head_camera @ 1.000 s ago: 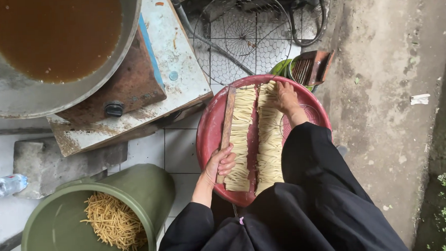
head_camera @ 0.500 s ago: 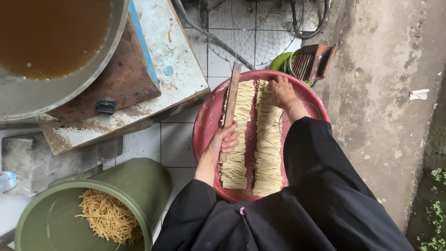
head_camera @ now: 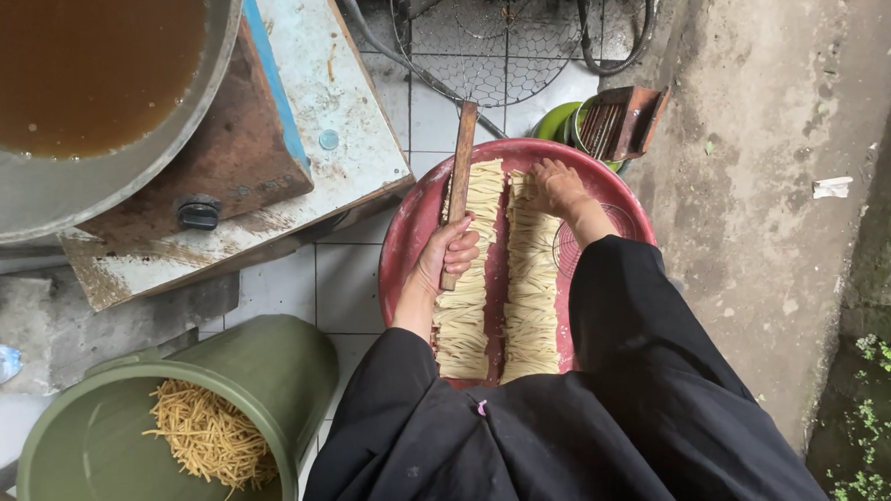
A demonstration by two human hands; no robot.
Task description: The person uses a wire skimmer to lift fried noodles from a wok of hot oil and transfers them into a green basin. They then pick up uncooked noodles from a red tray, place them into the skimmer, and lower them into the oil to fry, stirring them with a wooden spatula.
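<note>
A red round basin (head_camera: 405, 244) on the tiled floor holds two long rows of pale yellow noodle strands (head_camera: 529, 287). My left hand (head_camera: 448, 256) is shut on a flat wooden stick (head_camera: 460, 176) that slants up past the basin's far rim. My right hand (head_camera: 558, 187) presses flat on the far end of the right row, fingers spread. Black sleeves and clothing cover my arms and lap.
A green bucket (head_camera: 290, 362) with darker noodle strands stands at the lower left. A large metal pan (head_camera: 175, 122) of brown liquid sits on a rusty stand. A wire mesh basket (head_camera: 496, 38), a green bowl (head_camera: 558, 123) and a small wooden box (head_camera: 628, 120) lie beyond the basin.
My left hand has closed round the wooden stick and lifted it from the left row so it slants past the rim. The right hand stays on the right row.
</note>
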